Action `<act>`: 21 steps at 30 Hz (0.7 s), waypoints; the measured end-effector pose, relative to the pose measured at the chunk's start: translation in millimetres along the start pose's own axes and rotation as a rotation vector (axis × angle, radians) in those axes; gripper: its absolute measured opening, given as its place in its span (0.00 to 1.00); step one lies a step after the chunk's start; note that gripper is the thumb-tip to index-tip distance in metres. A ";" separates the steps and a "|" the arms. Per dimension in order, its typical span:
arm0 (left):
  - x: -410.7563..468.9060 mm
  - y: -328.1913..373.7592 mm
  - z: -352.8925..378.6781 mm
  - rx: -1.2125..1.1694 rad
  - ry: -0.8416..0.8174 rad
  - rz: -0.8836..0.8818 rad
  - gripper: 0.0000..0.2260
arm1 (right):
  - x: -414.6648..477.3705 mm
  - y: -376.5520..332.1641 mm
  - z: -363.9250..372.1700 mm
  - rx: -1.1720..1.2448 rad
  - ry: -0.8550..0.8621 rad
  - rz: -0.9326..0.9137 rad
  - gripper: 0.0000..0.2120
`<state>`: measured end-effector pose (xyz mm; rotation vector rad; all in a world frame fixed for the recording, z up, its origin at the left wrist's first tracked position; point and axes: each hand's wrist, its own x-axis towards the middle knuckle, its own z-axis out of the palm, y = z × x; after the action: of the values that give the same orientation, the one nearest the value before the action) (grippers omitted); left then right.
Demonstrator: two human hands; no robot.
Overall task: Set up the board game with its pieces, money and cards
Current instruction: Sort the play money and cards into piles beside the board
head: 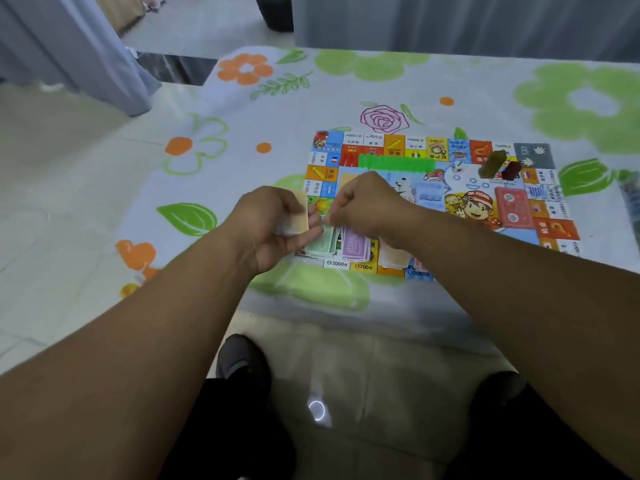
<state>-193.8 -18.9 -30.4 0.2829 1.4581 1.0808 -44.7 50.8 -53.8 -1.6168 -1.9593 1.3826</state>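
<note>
**Op:** Left hand (273,226), status?

**Obs:** Your left hand hangs just off the game board's (433,188) near-left corner, above the floral tablecloth (346,81). Fingers and thumb are curled round a bundle of notes (299,216); the top note is pale orange. Your fingertips reach in over the board's left edge.

**Op:** Right hand (367,202)?

**Obs:** It is over the board's near-left quarter, knuckles up and fingers curled in tight. The tips almost meet your left fingertips. I cannot tell whether a note sits between them, because the hand itself covers that spot.

**Op:** Money on the board?

**Obs:** Three piles sit along the board's near edge.
- The green notes (320,242) are closest to the near-left corner, partly under your left fingers.
- The purple notes (353,242) lie just beside them, toward the board's right.
- The pale orange notes (393,256) come next, mostly under your right wrist.

**Op:** Cards, pieces?

**Obs:** The red card deck (512,209) lies flat, right of the board's centre. An olive-green block (491,164) and a dark red block (512,169) stand near the board's far-right corner, just beside each other; I cannot tell whether they touch. A bright green strip (396,163) runs along the inside of the board's far edge, too blurred to name.

**Op:** Anything off the board?

**Obs:** Your grey shoe (239,358) is on the tiled floor, well back from the board's near edge.
</note>
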 end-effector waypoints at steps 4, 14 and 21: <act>0.4 -0.5 -4.2 -0.013 -0.022 -0.022 0.15 | 1.1 -3.0 1.1 -0.071 0.028 -0.009 0.11; 2.7 -11.2 22.7 0.044 -0.084 -0.019 0.12 | -12.2 3.7 -22.8 0.199 -0.006 0.002 0.10; 1.2 -24.4 42.8 0.110 -0.155 -0.039 0.14 | -23.7 20.8 -49.0 0.161 0.001 0.018 0.04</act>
<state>-146.3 -12.1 -41.7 0.4064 1.3803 0.9278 10.7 53.4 -36.0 -1.5648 -1.7859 1.5033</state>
